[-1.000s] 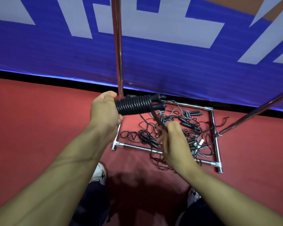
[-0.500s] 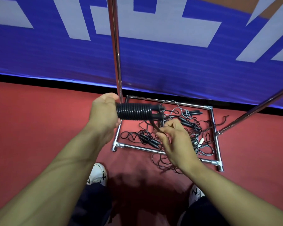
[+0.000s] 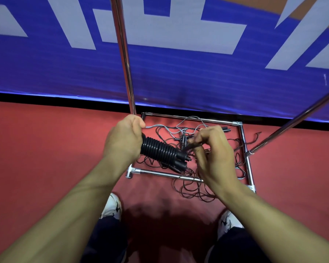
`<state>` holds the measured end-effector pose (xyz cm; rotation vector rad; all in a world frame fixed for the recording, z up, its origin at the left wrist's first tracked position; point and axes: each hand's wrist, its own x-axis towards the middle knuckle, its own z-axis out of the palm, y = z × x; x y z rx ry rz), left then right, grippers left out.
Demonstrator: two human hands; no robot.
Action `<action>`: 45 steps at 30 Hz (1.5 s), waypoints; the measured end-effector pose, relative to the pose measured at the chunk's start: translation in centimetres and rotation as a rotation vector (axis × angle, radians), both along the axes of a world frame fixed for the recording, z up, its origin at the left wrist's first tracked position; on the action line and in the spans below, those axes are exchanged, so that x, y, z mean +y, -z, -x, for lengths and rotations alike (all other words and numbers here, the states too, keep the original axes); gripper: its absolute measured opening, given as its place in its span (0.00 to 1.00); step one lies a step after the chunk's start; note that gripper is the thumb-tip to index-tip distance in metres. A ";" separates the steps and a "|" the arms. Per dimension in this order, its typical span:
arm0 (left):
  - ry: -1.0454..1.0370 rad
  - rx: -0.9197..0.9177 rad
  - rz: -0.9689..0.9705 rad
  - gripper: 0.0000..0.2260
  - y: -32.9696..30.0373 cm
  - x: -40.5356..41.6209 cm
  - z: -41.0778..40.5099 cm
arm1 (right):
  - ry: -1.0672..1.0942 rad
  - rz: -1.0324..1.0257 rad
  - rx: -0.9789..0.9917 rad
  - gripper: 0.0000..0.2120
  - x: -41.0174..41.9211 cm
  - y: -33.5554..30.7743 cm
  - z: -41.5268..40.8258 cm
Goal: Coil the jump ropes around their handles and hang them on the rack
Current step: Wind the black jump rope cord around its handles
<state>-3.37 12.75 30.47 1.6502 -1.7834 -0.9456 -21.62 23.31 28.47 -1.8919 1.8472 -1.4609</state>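
- Left hand (image 3: 124,143) gripping the upper-left end of the coiled jump rope (image 3: 160,149), fingers curled tight round the handles.
- Bundle's long axis running from upper left down to lower right, free handle tips (image 3: 184,161) pointing lower right, toward the right hand.
- Right hand (image 3: 215,152) sitting just right of those tips, pinching the loose rope end (image 3: 195,146); nearer for the last turn, judging so.
- Bundle hanging above the rack base (image 3: 165,174) on the floor, loose ropes (image 3: 196,190) tangled underneath.

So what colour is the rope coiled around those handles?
Black; the coiled rope shows clearly in the head view.
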 end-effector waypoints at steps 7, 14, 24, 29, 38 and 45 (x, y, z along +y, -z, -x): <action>-0.211 0.129 0.144 0.13 0.0 -0.4 -0.1 | -0.043 -0.156 0.179 0.05 0.9 0.7 -2.1; -0.331 0.286 0.041 0.15 -0.4 -0.3 0.1 | 0.013 -0.330 -0.081 0.09 1.2 2.5 -3.6; -0.370 0.369 -0.017 0.15 0.7 -0.4 1.0 | -0.112 -0.678 -1.046 0.13 -0.2 2.1 -4.4; -0.408 0.412 -0.008 0.16 0.0 -0.5 1.0 | 0.048 -0.419 -0.505 0.17 0.7 2.2 -3.8; -0.386 0.403 -0.035 0.16 -0.1 -0.2 0.9 | 0.038 -0.400 -0.202 0.07 -0.6 2.5 -2.6; -0.426 0.479 -0.148 0.15 -0.3 0.3 1.8 | -0.157 -0.556 -0.778 0.06 -0.2 1.1 -3.8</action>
